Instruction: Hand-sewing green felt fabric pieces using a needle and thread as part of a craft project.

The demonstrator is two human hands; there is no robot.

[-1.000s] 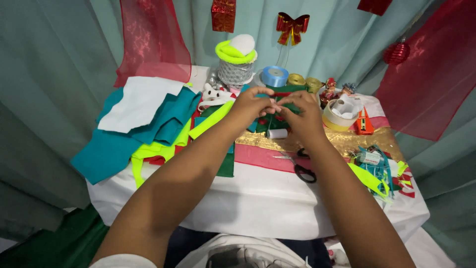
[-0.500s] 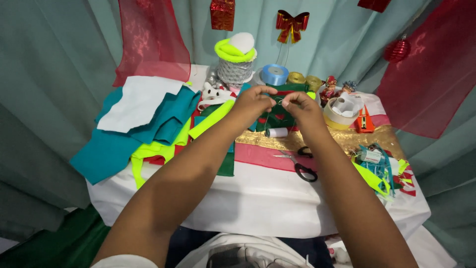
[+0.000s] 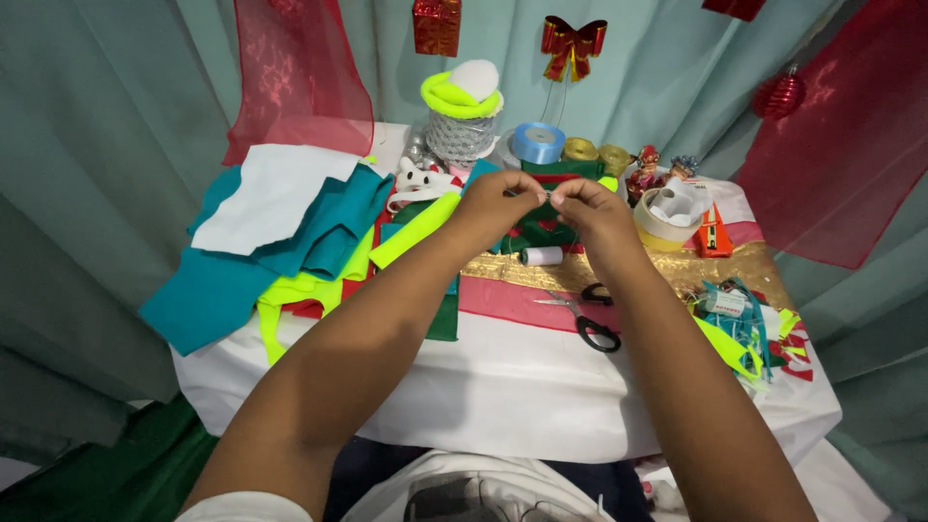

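My left hand (image 3: 503, 201) and my right hand (image 3: 592, 211) are held up over the middle of the craft table (image 3: 503, 387), fingertips meeting. Both pinch a tiny thin item (image 3: 548, 195) between thumb and finger; it is too small to tell what it is. Directly below the hands lie a dark green felt piece (image 3: 541, 227) and a white thread spool (image 3: 541, 256). Black-handled scissors (image 3: 586, 315) rest on a pink strip (image 3: 512, 302) nearer to me, under my right forearm.
Teal, white and neon yellow felt sheets (image 3: 280, 242) pile up on the left. Ribbon rolls (image 3: 537, 143), a silver roll with a yellow band (image 3: 462, 121), tape rolls (image 3: 669, 215) and small ornaments line the back. Trimmings (image 3: 739, 324) clutter the right edge. Curtains surround the table.
My hands stay over the same spot. The fingertips parted slightly half a second ago and have come together again.
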